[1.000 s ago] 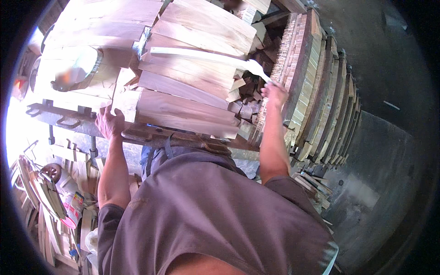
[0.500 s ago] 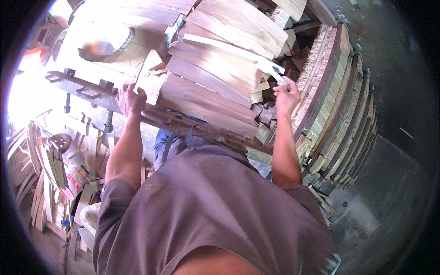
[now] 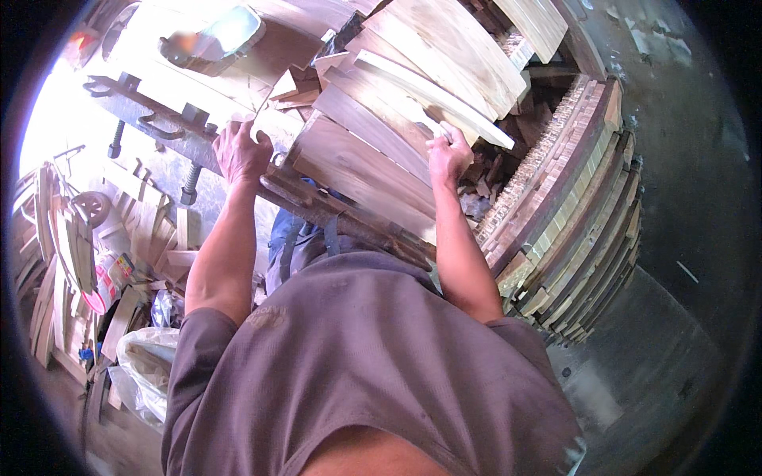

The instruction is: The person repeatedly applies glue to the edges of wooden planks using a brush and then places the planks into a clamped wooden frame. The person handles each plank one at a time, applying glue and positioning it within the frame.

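Note:
Low over the stacked boards, my right hand [image 3: 451,159] is closed, fingers pinching a small pale wood piece [image 3: 429,123] whose far end blurs into the bright wood. Beneath it lie a brownish board [image 3: 361,170] and other flat planks, with a long narrow strip [image 3: 444,99] across them. My left hand [image 3: 242,152] rests at the bench edge beside a metal clamp bar [image 3: 178,139], its thumb spread from the bent fingers. A thin line or sliver runs off near its index fingertip. Its other fingertips are partly hidden.
A shallow basin [image 3: 226,40] stands at the far left of the bench. Bolts [image 3: 190,184] hang below the clamp bar. Curved stacks of wood strips [image 3: 556,206] rise on my right. Scrap wood, a small wheel [image 3: 92,208] and a plastic bag [image 3: 147,373] lie lower left.
My right hand has moved left and nearer the middle of the boards, with the pale wood piece. My left hand stays at the bench edge. The whole view has shifted slightly.

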A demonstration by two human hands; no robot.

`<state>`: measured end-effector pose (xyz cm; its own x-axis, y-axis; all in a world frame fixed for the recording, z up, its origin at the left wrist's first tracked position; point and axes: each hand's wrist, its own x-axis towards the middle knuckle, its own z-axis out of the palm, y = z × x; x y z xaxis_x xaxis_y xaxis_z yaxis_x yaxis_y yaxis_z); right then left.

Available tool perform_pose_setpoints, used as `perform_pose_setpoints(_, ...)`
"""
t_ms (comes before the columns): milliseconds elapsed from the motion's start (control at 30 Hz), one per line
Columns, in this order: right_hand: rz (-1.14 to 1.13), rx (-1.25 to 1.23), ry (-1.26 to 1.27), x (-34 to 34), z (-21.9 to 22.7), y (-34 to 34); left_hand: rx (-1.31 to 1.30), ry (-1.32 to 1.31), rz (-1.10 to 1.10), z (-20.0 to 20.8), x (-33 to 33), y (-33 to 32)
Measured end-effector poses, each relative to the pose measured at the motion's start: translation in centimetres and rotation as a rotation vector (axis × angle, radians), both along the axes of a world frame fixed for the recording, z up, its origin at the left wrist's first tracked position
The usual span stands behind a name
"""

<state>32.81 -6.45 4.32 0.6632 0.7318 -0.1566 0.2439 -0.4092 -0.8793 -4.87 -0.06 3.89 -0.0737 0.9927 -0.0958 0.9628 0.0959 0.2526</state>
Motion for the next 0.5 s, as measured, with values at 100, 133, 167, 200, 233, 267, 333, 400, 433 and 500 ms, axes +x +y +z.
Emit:
perform_pose_setpoints(100,0.032,0.067,0.323,-1.5,1.6,1.3,0.023,-0.017,-0.018,-0.4,-0.4,-0.1)
perform_pose_setpoints(133,0.034,0.081,0.321,-1.8,2.1,1.6,0.027,-0.007,-0.002,-0.5,-0.3,-0.1)
perform_pose_setpoints(167,0.029,0.067,0.280,-1.7,2.1,1.4,0.023,-0.012,-0.002,-0.4,-0.2,-0.1)
perform_pose_setpoints(200,0.024,0.053,0.239,-1.3,1.9,1.1,0.020,-0.018,-0.002,-0.3,-0.2,0.0)
perform_pose_setpoints(233,0.020,0.039,0.198,-0.9,1.7,0.7,0.015,-0.023,-0.003,-0.3,-0.2,0.0)
perform_pose_setpoints(267,0.028,-0.012,0.160,-0.5,1.6,0.0,0.052,-0.024,-0.011,-0.4,-0.3,-0.2)
perform_pose_setpoints(333,0.044,-0.037,0.166,-0.9,0.3,-0.3,0.051,-0.026,-0.012,-0.5,-0.3,-0.1)
perform_pose_setpoints(400,0.079,-0.019,0.131,-2.4,-0.3,0.1,0.042,-0.026,-0.016,-0.3,-0.2,0.0)
perform_pose_setpoints(433,0.069,0.007,0.215,-3.3,-0.1,0.7,0.036,-0.025,-0.013,-0.1,-0.1,0.0)
perform_pose_setpoints(500,0.079,0.099,0.354,-5.0,1.1,2.6,0.029,-0.011,-0.006,0.0,-0.1,0.1)
